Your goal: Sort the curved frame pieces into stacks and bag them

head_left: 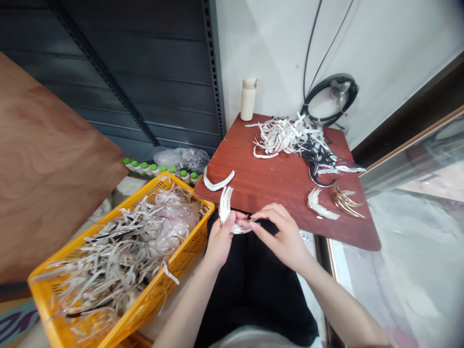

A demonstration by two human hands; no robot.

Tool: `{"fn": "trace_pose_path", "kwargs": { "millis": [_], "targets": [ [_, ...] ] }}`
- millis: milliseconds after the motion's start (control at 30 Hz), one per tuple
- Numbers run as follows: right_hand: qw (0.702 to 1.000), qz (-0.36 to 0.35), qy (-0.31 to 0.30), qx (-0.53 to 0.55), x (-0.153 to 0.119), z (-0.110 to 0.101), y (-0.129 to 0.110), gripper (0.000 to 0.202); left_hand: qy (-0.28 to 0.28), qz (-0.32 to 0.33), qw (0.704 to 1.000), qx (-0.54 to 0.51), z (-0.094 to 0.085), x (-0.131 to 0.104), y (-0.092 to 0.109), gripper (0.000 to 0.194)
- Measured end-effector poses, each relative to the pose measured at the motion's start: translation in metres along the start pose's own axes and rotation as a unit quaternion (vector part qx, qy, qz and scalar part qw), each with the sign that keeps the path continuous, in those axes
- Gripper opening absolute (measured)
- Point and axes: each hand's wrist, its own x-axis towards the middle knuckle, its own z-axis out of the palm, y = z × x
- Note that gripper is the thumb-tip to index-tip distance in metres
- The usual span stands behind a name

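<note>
both hands (222,238) (282,233) pinch a curved white bundle (225,204) beside the yellow crate (185,257).

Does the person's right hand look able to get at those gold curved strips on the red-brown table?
Probably yes: the gold curved strips lie uncovered on the table, with only a low white bundle towards the right hand. That hand, though, is busy at the white strips in the left hand.

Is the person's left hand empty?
No, the left hand is holding a curved white bundle of thin strips.
</note>
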Motion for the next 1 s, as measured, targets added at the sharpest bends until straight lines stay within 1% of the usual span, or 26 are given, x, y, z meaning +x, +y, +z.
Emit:
{"fn": "trace_pose_path", "kwargs": {
  "millis": [33,100,167,233,267,300,333,467,600,700,767,867,933,1000],
  "targets": [
    [0.999,0.039,0.009,0.036,0.000,-0.001,0.001,0.016,-0.018,-0.006,1.000,-0.007,-0.003,-0.004,0.003,0.035],
    [0.982,0.120,-0.017,0.143,0.003,0.002,0.004,0.023,-0.074,-0.021,0.997,-0.020,-0.007,-0.012,0.009,0.036],
    [0.941,0.179,-0.075,0.277,0.006,0.009,0.004,0.030,-0.126,-0.038,0.991,-0.030,-0.007,-0.020,0.012,0.037],
    [0.890,0.202,-0.124,0.391,0.009,0.019,0.001,0.031,-0.167,-0.052,0.984,-0.040,-0.006,-0.027,0.012,0.037],
    [0.869,0.206,-0.135,0.429,0.009,0.023,-0.001,0.029,-0.179,-0.055,0.981,-0.044,-0.006,-0.030,0.012,0.036],
    [0.856,0.210,-0.136,0.452,0.009,0.028,-0.002,0.027,-0.182,-0.053,0.981,-0.047,-0.006,-0.032,0.011,0.035],
    [0.851,0.215,-0.130,0.462,0.008,0.031,-0.003,0.026,-0.178,-0.047,0.982,-0.050,-0.006,-0.034,0.010,0.033],
    [0.855,0.242,-0.096,0.449,0.009,0.034,-0.003,0.026,-0.125,-0.012,0.991,-0.037,-0.009,-0.037,0.008,0.028],
    [0.857,0.248,-0.092,0.442,0.012,0.031,-0.001,0.027,-0.113,-0.009,0.993,-0.022,-0.010,-0.038,0.006,0.025],
    [0.867,0.250,-0.062,0.427,0.011,0.031,-0.004,0.027,-0.087,-0.002,0.995,-0.041,-0.007,-0.038,0.003,0.024],
    [0.873,0.247,-0.034,0.418,0.009,0.032,-0.006,0.026,-0.059,0.007,0.997,-0.055,-0.004,-0.038,0.002,0.024],
    [0.880,0.227,-0.004,0.418,0.004,0.032,-0.010,0.021,-0.029,0.020,0.997,-0.066,0.001,-0.039,0.002,0.026],
    [0.881,0.216,0.004,0.421,0.001,0.032,-0.010,0.019,-0.017,0.024,0.997,-0.067,0.002,-0.039,0.003,0.027],
    [0.878,0.222,0.000,0.425,-0.001,0.032,-0.009,0.021,-0.012,0.023,0.998,-0.065,0.002,-0.040,0.003,0.028]
  ]
}}
